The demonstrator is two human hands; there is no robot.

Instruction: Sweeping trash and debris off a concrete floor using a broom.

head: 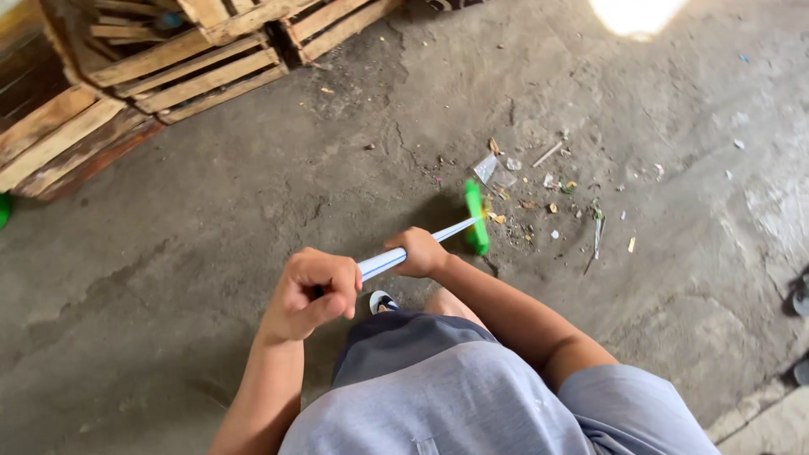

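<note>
Left hand (310, 291): clenched round the top end of the broom handle (404, 251).
Right hand (419, 251): grasping the handle lower down.
Broom head (476, 216): green, beyond both hands, on the concrete floor (211, 219) just beside the litter (539, 185).

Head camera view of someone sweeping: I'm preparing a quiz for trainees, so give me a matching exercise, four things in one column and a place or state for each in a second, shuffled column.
Things:
1. left hand
2. right hand
3. green broom head
4. wooden crates

Places or states:
A. stacked at the upper left
B. on the floor beside a scatter of litter
C. gripping the top end of the handle
D. gripping the handle lower down, nearer the head

Pairs: 1-C, 2-D, 3-B, 4-A
</note>
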